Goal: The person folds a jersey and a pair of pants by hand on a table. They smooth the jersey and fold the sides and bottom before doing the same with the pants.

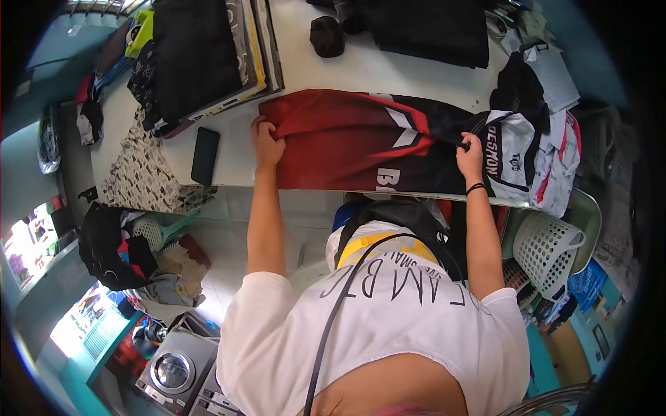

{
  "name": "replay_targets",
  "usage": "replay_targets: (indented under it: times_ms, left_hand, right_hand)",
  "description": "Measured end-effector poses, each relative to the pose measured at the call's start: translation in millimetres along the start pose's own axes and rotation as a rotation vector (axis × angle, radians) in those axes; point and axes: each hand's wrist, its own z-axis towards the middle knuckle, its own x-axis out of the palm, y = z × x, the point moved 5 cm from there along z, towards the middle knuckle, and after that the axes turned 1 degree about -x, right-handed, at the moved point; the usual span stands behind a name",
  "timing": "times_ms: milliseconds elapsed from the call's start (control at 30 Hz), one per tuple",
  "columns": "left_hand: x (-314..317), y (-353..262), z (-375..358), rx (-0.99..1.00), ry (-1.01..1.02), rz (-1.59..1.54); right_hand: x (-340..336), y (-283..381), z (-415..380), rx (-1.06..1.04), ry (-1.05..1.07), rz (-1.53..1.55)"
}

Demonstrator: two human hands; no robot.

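Observation:
A red and black printed garment (329, 145) with white arrow shapes and part of some lettering lies stretched along the table's near edge, folded into a long strip. At its red end, my left hand (268, 142) has its fingers curled over the fabric. My right hand (470, 154) pinches the black end. Just right of that hand, a white and black garment (515, 152) with red-edged lettering and a star lies on the table. A dark phone (205, 156) rests left of my left hand.
Folded dark clothes (196, 59) are stacked at the left of the white table (305, 59). More black clothing (430, 31) and a rolled black item (327, 37) lie at the far side. A patterned cloth (142, 170) covers the left corner. A white basket (544, 246) stands below right.

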Motion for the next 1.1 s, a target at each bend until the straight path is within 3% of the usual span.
replay_targets:
  times_ms: [67,167,233,267,300,333,400,433,467,533,633,800,867,1000,1067,1100]
  left_hand:
    - [2,4,9,-0.035,0.175,-0.062]
    - [-1,-10,19,-0.043,0.202,0.041]
    - [18,6,14,-0.005,0.235,-0.012]
    - [24,0,7,0.049,0.162,-0.051]
    - [28,1,5,0.004,0.179,0.056]
    - [38,18,0,0.018,0.12,-0.024]
    - [35,21,9,-0.153,0.16,-0.168]
    - [25,9,13,-0.085,-0.014,-0.262]
    - [24,5,14,-0.083,-0.052,-0.251]
    - [24,3,14,-0.185,0.03,-0.308]
    - [10,-7,25,-0.103,0.095,-0.339]
    - [-12,-25,26,-0.05,0.11,-0.14]
    - [12,-1,18,-0.26,0.236,-0.223]
    - [9,-2,15,-0.183,0.135,-0.105]
    - [-12,-17,15,-0.149,0.091,0.0]
    - [-23,-24,13,-0.15,0.092,0.007]
  right_hand:
    - [1,-3,4,0.082,0.005,0.034]
    - [-1,-10,7,0.09,0.008,0.042]
    - [-2,-1,5,0.151,0.116,-0.005]
    - [-1,-9,3,0.042,0.113,0.081]
    - [-3,3,3,0.028,0.143,-0.031]
    - [3,-5,3,0.021,0.176,0.007]
    - [23,-66,10,-0.034,0.168,0.121]
    - [17,-58,11,0.035,0.171,0.115]
    - [19,-72,13,0.114,0.157,0.182]
    - [15,-61,10,0.205,0.168,0.093]
    - [11,-46,14,0.178,0.154,0.035]
    - [9,-36,10,0.185,0.147,0.043]
    - [8,-34,11,0.197,0.147,0.048]
    - [10,-47,12,0.161,0.137,0.042]
    - [3,-47,15,0.032,0.119,0.001]
    - [-13,-13,9,0.007,0.06,-0.046]
